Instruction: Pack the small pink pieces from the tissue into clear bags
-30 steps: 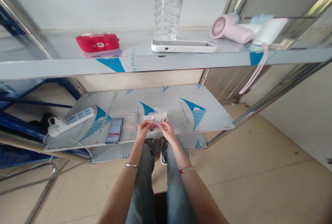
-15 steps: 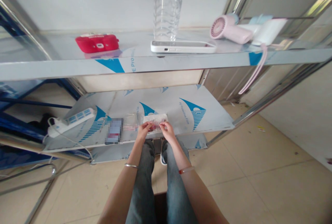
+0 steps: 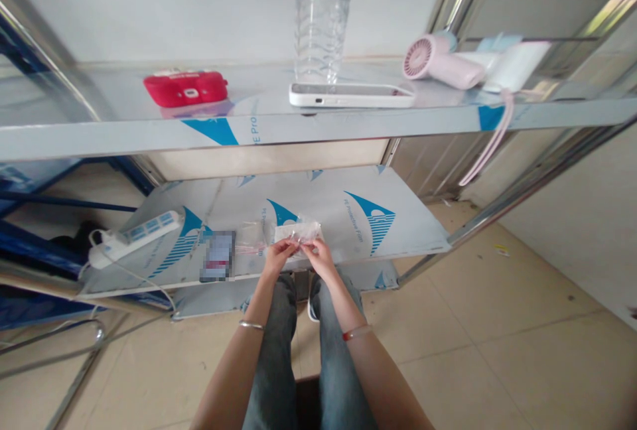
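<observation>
Between my two hands, close together at the front of the lower shelf (image 3: 328,198), is a small crinkled clear plastic bag (image 3: 306,228). My left hand (image 3: 279,256) pinches its near left side with thumb and fingers. On the near right side, the fingertips of my right hand (image 3: 319,258) are closed on the same bag. What the bag holds is too small to make out. Under it lies a flat white piece (image 3: 281,233), partly covered by the bag and hands. Just left of my left hand are another clear bag (image 3: 251,229) and thin pink strands (image 3: 249,249).
A phone (image 3: 217,255) and a white power strip (image 3: 144,234) with a cable lie to the left. Overhead, the upper shelf (image 3: 358,126) carries a red case (image 3: 186,89), a water bottle (image 3: 322,32), a white-cased phone (image 3: 351,95) and a pink handheld fan (image 3: 442,65).
The clear bag now stands up beyond my fingertips, where reddish bits showed between my hands before. My hands have come slightly closer together and a little lower in view.
</observation>
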Tool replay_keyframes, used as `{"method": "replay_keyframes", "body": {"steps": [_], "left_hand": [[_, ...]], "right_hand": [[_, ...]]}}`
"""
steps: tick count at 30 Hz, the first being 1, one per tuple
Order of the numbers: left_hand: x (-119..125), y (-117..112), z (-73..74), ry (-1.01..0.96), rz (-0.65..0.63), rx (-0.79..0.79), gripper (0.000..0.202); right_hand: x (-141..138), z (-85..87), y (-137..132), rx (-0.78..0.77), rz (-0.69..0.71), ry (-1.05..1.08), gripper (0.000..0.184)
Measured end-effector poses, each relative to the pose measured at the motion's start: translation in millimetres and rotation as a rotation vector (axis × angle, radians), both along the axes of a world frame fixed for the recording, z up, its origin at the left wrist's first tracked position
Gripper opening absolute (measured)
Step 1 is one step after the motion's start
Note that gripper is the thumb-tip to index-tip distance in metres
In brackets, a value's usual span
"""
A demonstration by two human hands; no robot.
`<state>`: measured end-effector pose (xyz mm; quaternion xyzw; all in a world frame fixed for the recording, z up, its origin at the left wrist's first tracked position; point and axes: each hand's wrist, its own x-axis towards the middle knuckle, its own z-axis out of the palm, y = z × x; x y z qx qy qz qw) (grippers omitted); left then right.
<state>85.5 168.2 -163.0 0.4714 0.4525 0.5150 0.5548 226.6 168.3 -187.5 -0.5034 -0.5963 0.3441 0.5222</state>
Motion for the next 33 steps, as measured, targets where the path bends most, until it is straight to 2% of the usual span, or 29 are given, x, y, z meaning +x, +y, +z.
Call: {"method": "replay_keyframes", "body": {"steps": [12,23,29,33], "left_hand": [[-3.5,2.4,-5.8,-0.001,-0.013,-0.026,0.036],[-2.1,-3.9,-0.5,0.070,0.026,-0.032,0.032],[-2.2,-4.5,-5.1,0.043,-0.035,-0.114,0.029],[-1.2,-3.0,-5.1,0.101,0.020,-0.081,0.025]], "right_hand": [[-2.9,3.6,-1.7,-0.034,-0.006,0.006,0.018],[-5.0,7.9,-5.1,-0.109,0.067,0.110,0.026],[-4.2,6.2,-4.2,-0.133,0.104,0.096,0.027],[-4.5,8.7,-4.9,-0.148,0.132,0.084,0.023]]}}
